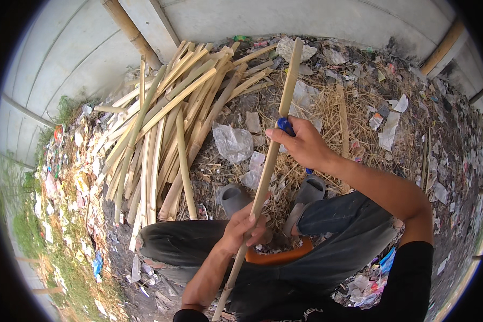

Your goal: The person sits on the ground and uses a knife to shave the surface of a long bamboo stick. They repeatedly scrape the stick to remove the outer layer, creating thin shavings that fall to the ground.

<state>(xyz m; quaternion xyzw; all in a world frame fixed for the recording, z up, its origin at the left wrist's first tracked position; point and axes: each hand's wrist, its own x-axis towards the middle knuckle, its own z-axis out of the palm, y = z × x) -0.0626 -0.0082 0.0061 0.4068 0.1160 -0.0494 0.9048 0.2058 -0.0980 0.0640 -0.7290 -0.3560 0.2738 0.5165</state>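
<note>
A long split bamboo strip (pixel 272 166) slants from my lap up and away to the right. Lower down, my left hand (pixel 241 232) is wrapped round it. Farther up, my right hand (pixel 306 144) grips a blue tool (pixel 285 126) pressed against the strip, its thumb lying across the bamboo. Most of the tool is hidden by the fingers, so its kind does not show.
A heap of split bamboo strips (pixel 163 123) lies ahead on the left. Grey slippers (pixel 234 199) are on my feet, and a curved orange object (pixel 279 254) shows between my legs. Clear plastic (pixel 232 143), straw and litter cover the ground. A pale panel wall (pixel 300 20) stands behind.
</note>
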